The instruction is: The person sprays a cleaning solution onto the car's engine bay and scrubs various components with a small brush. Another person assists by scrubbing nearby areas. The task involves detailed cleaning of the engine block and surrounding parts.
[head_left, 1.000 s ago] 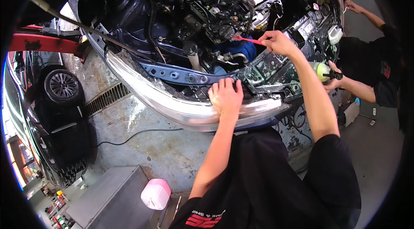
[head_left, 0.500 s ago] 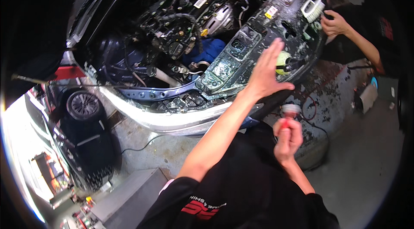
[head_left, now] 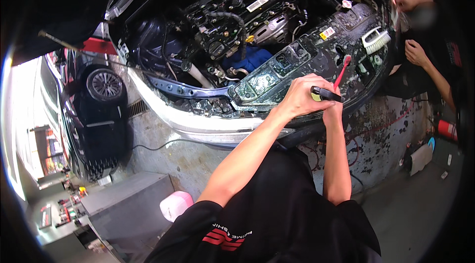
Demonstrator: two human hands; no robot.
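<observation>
My left hand (head_left: 303, 98) is closed around a yellow-green spray bottle with a black trigger head (head_left: 326, 94), over the front edge of an open car's engine bay. Right beside it, my right hand (head_left: 333, 110) grips a slim red detailing brush (head_left: 341, 76), partly hidden behind the bottle head. The brush's tip points away from me, above the black radiator cover (head_left: 310, 64), which is wet and streaked with foam. A white scrub brush (head_left: 376, 40) rests bristles toward the right on that cover's far right part.
Blue cloth (head_left: 250, 59) lies among the engine parts. At the right, another person's hand (head_left: 416, 52) is by the bumper. A black cable (head_left: 158, 145) crosses the floor, a grey cabinet (head_left: 126, 208) stands lower left with a pink jug (head_left: 176, 205) beside it.
My left hand, open before, has taken hold of the spray bottle. My right hand has raised the red brush forward to meet it. The other person's hand has left the white brush.
</observation>
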